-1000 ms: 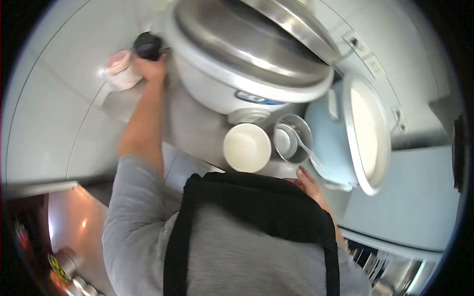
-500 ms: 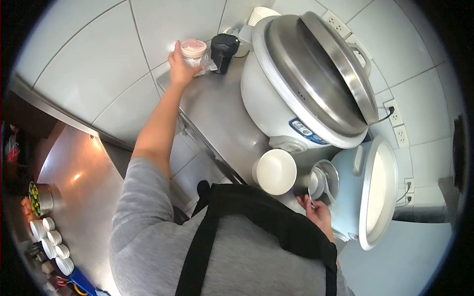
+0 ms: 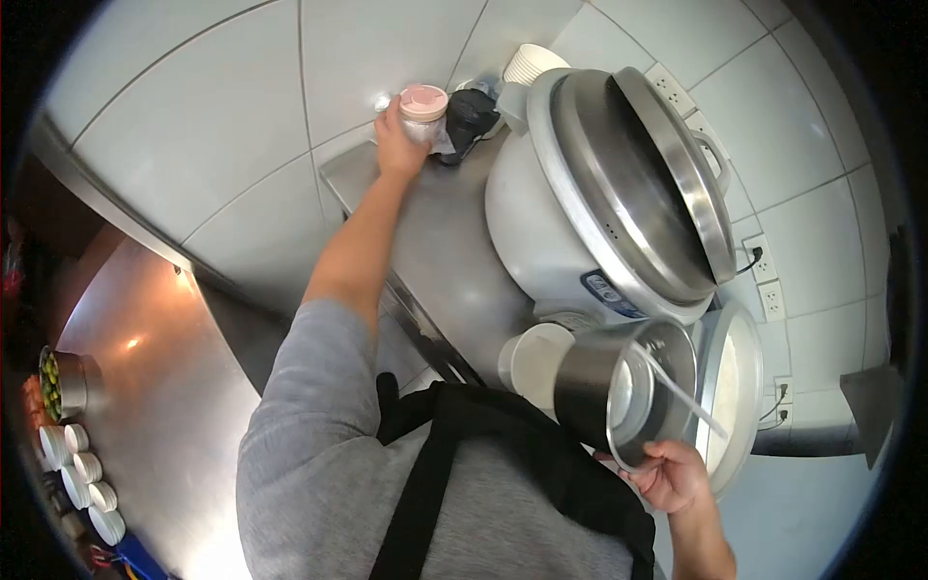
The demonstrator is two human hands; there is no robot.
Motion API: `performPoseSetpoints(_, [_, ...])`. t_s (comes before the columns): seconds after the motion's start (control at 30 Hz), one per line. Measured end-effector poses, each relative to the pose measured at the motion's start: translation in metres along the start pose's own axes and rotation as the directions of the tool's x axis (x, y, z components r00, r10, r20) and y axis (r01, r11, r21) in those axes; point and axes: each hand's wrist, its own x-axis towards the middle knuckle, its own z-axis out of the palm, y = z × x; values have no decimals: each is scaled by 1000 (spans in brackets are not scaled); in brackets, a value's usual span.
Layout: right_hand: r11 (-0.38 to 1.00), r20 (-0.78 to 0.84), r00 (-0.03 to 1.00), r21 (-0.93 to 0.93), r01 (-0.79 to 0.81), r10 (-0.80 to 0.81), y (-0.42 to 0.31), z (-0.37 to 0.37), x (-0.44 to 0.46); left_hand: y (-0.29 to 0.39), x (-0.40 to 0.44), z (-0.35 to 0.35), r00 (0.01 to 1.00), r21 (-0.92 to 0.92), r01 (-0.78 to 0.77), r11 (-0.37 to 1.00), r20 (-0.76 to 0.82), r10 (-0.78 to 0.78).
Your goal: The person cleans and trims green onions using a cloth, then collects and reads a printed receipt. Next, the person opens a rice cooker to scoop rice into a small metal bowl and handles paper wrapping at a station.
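Note:
My left hand (image 3: 400, 147) is wrapped round a clear jar with a pink lid (image 3: 423, 102) at the back of the steel counter. Beside the jar is a dark object like a black bag-covered cup (image 3: 470, 118). My right hand (image 3: 669, 478) pinches the rim of a steel pot (image 3: 585, 382), which is raised and tilted with its mouth to the right. Inside the pot rests a scoop with a long white handle (image 3: 688, 394). Partly behind the pot stands a white paper tub (image 3: 537, 362).
A large rice cooker (image 3: 530, 198) with a steel lid fills the back right. Next to it, an open cooker (image 3: 742, 387) holds something white. Stacked white bowls (image 3: 534, 64) stand behind. At far left, a steel table (image 3: 164, 387) carries stacked white containers (image 3: 82, 471).
My right hand has lifted the steel pot from beside the white tub, bringing it up and tilting it. My left hand stays on the jar. The view has shifted slightly.

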Motion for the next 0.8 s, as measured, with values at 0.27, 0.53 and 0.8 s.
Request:
performPoseSetpoints(0.27, [968,344,923,-234,-92,171,31,142,139,-51,-54,-109,986,-231,87,969,-119,-117])
performPoseSetpoints(0.53, [973,457,885,-228,22,88,71,258,341,-41,-88,-176,910,-603,371,706,85,-406])
performPoseSetpoints(0.8, [982,448,883,-180,-64,140,56,305,402,-53,-54,-131,897,-494,433,754,151,-416])
